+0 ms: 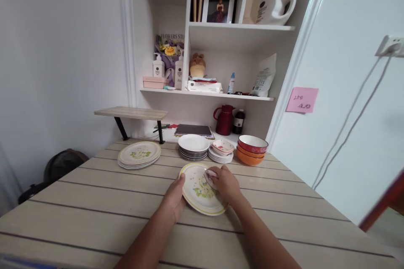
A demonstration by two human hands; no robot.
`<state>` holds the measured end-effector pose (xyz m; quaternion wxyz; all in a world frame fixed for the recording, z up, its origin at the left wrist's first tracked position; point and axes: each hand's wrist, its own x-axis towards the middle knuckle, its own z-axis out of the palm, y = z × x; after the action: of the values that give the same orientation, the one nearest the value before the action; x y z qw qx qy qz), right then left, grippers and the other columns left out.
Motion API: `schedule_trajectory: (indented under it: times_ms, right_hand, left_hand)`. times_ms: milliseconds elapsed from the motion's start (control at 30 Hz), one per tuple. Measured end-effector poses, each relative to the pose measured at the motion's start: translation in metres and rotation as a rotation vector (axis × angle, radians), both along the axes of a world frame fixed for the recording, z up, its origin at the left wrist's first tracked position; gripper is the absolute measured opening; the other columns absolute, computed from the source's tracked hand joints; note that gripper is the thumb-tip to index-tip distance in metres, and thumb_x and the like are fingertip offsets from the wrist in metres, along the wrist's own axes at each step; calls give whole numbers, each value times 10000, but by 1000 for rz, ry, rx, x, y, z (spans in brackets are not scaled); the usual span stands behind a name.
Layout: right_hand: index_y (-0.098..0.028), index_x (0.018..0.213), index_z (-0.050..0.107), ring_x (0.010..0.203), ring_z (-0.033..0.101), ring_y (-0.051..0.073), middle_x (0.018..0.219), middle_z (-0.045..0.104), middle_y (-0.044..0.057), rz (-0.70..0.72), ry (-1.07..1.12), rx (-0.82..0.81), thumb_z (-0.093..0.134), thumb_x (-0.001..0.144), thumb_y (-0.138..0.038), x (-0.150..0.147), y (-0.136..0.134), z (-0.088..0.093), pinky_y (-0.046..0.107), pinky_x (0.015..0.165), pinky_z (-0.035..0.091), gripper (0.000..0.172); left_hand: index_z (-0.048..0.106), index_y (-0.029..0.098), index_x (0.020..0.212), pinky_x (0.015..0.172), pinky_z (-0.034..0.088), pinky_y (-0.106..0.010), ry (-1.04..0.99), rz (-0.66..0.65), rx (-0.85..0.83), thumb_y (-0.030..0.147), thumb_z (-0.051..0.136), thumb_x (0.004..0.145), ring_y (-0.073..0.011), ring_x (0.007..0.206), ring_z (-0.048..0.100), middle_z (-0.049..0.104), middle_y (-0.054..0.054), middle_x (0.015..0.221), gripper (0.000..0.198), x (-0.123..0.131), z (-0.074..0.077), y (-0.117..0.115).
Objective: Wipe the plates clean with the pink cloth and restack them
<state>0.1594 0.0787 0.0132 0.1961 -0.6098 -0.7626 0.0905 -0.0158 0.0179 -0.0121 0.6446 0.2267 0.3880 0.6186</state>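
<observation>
A cream plate (195, 199) with a yellow rim and a green floral print is tilted toward me above the slatted table. My left hand (174, 199) grips its left edge, thumb over the rim and fingers underneath. Pressed on the plate's upper right face is a pale, bunched cloth (211, 175), held in the closed fingers of my right hand (226, 183). Part of the cloth is hidden under that hand. Farther left on the table lies a stack of matching floral plates (139, 153).
Behind the plate stand stacked white plates (193, 143), small dishes (222, 147) and red and orange bowls (252, 145). A small raised shelf (131, 112) is at the left. A red jug (224, 121) and dark bottle (239, 122) stand at the back.
</observation>
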Motion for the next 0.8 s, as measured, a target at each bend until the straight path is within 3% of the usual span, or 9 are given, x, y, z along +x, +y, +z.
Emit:
schedule_trajectory:
  times_ms: [133,267,467,533,633,800]
  right_hand:
    - [-329,1220,608,852,576,147,1014,523,36,126,57,4,480,884,-198,-8,-5,-3,237,744,374,382]
    - [-330,1282,546,967,551,174,1127,472,54,388,120,3,480,881,-206,-18,-22,-1,277,853,405,425]
    - [-357,1462,267,1117,486,183,1266,390,45,803,182,-97,539,679,-56,-19,-40,7,308,979,372,882]
    - [-317,1446,293,1151,463,187,1262,425,53,807,231,-66,495,661,-21,-16,-37,6,314,1001,348,863]
    - [-271,1336,439,1096,491,196,1185,506,57,654,215,1,490,698,-39,-15,-30,4,307,960,358,681]
    - [-326,1283,532,916,556,187,1034,555,43,414,5,61,530,837,-236,-22,-24,8,272,817,386,455]
  left_hand:
    - [554,118,1262,895,523,-392,-42,-4,26,356,546,895,-267,1007,679,695,-185,1139,438,0,0,-1]
    - [538,115,1271,896,522,-380,-78,-6,44,320,524,909,-254,1000,681,702,-176,1123,416,1,1,-1]
    - [590,108,1167,884,522,-357,-114,14,49,271,510,910,-232,959,691,720,-152,1067,314,3,6,0]
    - [597,120,1149,867,526,-357,-97,26,48,279,506,914,-229,937,696,727,-141,1045,298,4,7,-1]
    - [598,127,1142,847,530,-355,-58,44,42,291,525,907,-230,917,699,735,-133,1015,296,4,7,-2]
    - [584,125,1178,831,534,-360,-77,37,69,326,563,889,-237,904,702,733,-145,1022,353,3,6,-1]
